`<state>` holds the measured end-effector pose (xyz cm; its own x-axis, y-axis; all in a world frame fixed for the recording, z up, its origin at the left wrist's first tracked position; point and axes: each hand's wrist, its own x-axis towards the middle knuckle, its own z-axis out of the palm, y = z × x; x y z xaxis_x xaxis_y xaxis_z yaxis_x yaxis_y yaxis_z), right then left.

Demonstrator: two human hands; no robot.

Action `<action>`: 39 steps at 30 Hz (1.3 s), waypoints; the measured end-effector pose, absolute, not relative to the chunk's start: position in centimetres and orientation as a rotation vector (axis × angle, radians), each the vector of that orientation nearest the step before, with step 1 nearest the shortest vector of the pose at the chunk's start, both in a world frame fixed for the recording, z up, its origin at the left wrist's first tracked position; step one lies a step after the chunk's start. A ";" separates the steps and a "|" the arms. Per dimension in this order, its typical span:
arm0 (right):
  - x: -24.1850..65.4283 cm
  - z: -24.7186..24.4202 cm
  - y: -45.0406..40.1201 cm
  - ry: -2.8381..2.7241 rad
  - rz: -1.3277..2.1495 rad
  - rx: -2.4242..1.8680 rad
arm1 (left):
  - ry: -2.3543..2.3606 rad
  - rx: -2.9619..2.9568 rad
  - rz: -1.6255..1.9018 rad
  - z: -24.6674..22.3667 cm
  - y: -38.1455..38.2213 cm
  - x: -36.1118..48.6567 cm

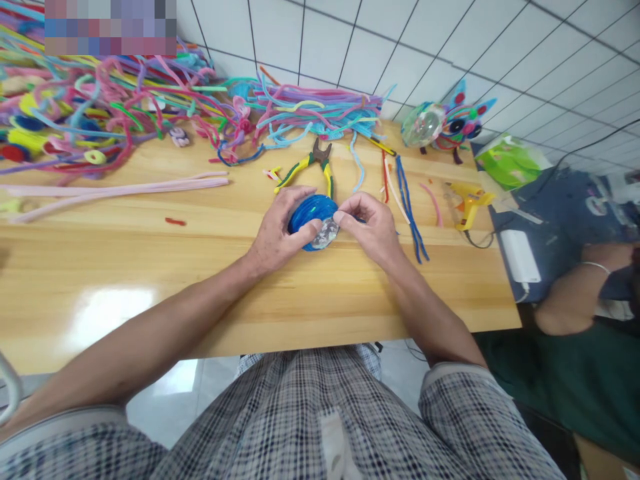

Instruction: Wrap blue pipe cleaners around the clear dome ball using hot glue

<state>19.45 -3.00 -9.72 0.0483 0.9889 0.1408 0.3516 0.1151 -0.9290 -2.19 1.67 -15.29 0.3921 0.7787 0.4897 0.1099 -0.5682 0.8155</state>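
A round blue object point(309, 212), wrapped in blue strands and with a silvery clear patch at its lower right, is held just above the wooden table. My left hand point(281, 230) grips it from the left, with the thumb across its front. At its right edge my right hand point(369, 225) pinches with thumb and index finger; a short bit of blue shows by those fingers, but what lies between the tips is too small to tell. Green-and-yellow pliers point(327, 175) lie open-jawed right behind the blue object.
Fuzzy coloured stems point(320, 110) are heaped along the back and left of the table point(300, 300). Blue stems point(410, 213), a yellow glue gun point(470, 205) and a decorated animal figure point(457, 127) are at the right. Another person's arm point(575, 293) is at the far right.
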 end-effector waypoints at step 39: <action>19.7 -10.3 -2.8 -1.419 0.962 -1.410 | 0.639 1.876 1.114 -14.7 1.9 -2.5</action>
<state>19.70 -2.76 -10.30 0.0430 0.9968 0.0675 0.3063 0.0512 -0.9505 -2.54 1.90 -14.67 0.4749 0.7556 0.4511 0.0080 -0.5163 0.8564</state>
